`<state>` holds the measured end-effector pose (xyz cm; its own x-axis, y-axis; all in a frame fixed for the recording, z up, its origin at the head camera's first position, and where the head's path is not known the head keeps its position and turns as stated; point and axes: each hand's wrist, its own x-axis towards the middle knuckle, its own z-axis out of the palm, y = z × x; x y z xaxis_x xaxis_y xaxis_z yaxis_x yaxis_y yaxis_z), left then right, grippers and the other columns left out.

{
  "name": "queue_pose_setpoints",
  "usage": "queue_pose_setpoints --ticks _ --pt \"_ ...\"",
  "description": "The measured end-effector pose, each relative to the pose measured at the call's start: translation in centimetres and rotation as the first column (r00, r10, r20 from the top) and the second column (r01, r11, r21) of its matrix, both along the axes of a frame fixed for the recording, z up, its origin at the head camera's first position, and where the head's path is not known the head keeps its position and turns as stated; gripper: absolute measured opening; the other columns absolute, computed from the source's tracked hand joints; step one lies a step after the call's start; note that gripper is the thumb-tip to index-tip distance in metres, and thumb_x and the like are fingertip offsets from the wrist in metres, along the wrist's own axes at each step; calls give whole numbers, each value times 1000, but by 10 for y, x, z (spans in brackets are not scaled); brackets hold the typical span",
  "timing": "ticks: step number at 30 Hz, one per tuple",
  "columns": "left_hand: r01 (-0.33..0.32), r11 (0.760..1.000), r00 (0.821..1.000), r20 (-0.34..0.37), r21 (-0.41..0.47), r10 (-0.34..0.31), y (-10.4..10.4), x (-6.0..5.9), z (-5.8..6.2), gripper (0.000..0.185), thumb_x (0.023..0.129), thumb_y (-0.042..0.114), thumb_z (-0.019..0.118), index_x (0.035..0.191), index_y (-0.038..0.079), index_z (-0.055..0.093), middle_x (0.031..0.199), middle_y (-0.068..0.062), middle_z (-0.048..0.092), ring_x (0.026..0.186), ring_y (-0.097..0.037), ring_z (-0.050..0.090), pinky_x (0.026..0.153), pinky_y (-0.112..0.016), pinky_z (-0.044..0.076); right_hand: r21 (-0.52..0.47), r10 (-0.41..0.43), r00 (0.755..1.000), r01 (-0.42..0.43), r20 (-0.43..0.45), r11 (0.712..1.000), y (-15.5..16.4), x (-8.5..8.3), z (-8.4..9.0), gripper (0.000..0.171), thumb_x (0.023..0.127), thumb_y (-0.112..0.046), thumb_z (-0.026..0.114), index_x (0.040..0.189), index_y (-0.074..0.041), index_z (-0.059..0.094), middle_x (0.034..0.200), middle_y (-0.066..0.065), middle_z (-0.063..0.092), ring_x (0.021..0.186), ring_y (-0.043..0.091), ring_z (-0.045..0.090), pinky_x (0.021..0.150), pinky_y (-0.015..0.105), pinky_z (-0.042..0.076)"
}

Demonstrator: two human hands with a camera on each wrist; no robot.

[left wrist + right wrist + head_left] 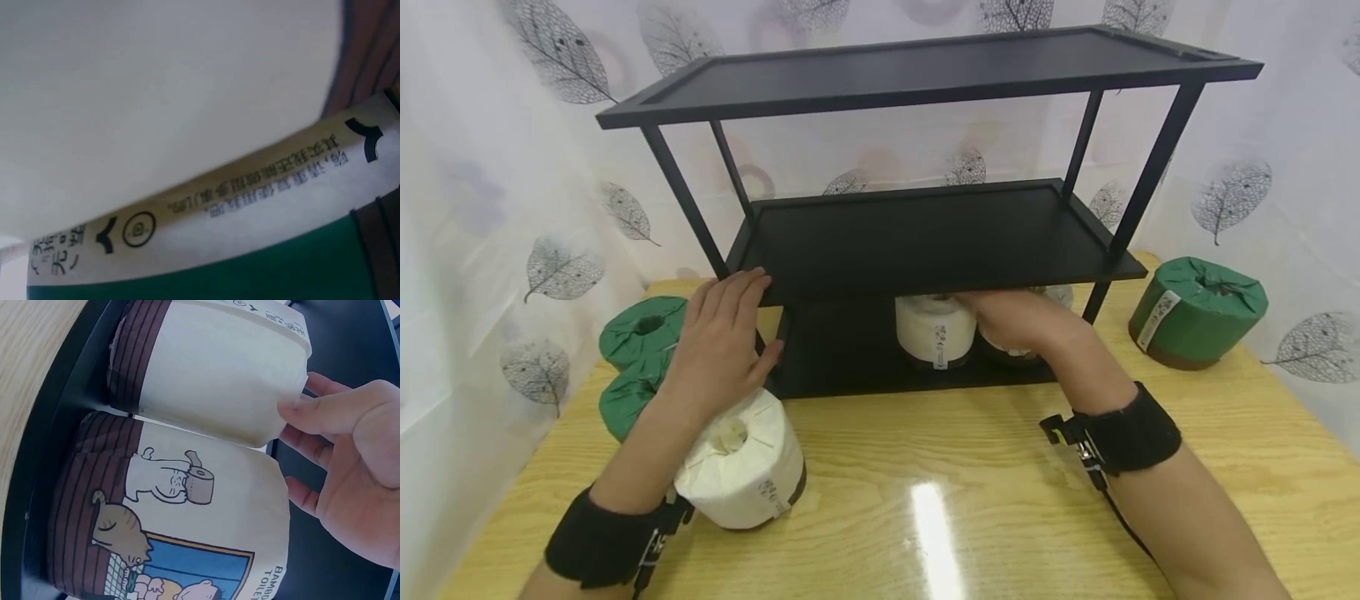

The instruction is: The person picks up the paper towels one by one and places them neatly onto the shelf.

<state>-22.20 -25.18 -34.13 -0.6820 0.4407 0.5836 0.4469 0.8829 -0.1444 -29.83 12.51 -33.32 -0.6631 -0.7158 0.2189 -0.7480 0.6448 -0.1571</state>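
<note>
In the head view, my left hand (718,342) rests at the front left corner of the black shelf rack (910,237), fingers on the middle tier's edge and thumb lower down. My right hand (1022,321) reaches beneath that tier. Two cream-wrapped toilet rolls stand side by side on the bottom tier, a cream roll (212,369) and a cream roll with cat drawings (206,481). In the right wrist view, my right hand (356,444) has its thumb on the plain roll's top edge; the fingers lie loosely by the rolls' tops.
A cream roll (745,467) stands on the wooden table (865,467) below my left hand. Green rolls (643,329) stand behind it. Another green roll (1198,312) is right of the rack. Leaf-patterned cloth (565,267) hangs behind. White and green wrapping (300,269) fills the left wrist view.
</note>
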Motion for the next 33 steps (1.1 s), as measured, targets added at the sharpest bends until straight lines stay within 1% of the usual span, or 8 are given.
queue_pose_setpoints --ticks 5,8,12,15,22,24,30,33 --pt "8 1000 1000 -7 -8 -8 1 0 0 78 83 26 73 144 -7 38 149 -25 41 135 -42 39 112 -57 29 27 21 995 -19 -94 999 0 -1 -3 63 90 9 60 147 -13 46 145 14 47 129 30 51 112 49 39" --pt "18 1000 1000 -22 -7 -19 1 0 0 78 83 25 73 144 -7 38 149 -25 42 135 -43 40 111 -57 30 53 17 993 -11 -114 999 1 0 -2 70 87 7 68 150 -12 44 150 14 45 133 31 49 113 49 39" --pt "20 1000 999 -27 -2 -20 1 -1 2 79 82 25 74 144 -7 38 149 -25 41 135 -43 40 111 -57 30 71 0 996 7 -94 997 0 1 -1 59 90 2 67 146 -7 49 145 16 50 131 32 51 111 49 41" --pt "14 1000 1000 -22 -2 -14 2 -1 3 79 82 25 74 144 -6 38 149 -24 41 135 -42 39 111 -57 30 78 -3 996 10 -88 997 0 1 -1 50 91 0 67 139 -4 54 139 16 54 129 32 53 110 49 42" --pt "10 1000 1000 -19 -2 -10 2 0 3 78 83 25 73 145 -6 37 150 -24 40 136 -42 38 112 -56 29 53 32 991 -25 -128 998 -2 1 -3 38 90 -1 70 126 -1 58 127 15 58 120 32 56 105 48 45" --pt "9 1000 1000 -17 -1 -9 2 -1 3 79 82 25 74 145 -6 37 151 -23 39 136 -42 38 112 -56 28 50 30 992 -24 -124 998 -3 1 -3 38 90 -1 69 126 -1 58 126 15 58 119 32 57 104 47 46" --pt "12 1000 1000 -21 3 -12 1 -1 1 78 83 26 73 144 -6 37 150 -23 40 136 -42 39 112 -56 29 48 -7 998 9 -59 999 -5 2 -2 42 93 -4 67 133 -2 55 131 16 57 123 32 56 105 47 46" --pt "12 1000 1000 -21 3 -12 1 -2 -1 78 83 26 73 144 -6 38 150 -24 40 136 -42 39 112 -56 28 34 -9 999 10 -30 999 -5 2 -4 43 93 -3 66 135 -2 54 132 16 57 124 32 56 106 47 46"
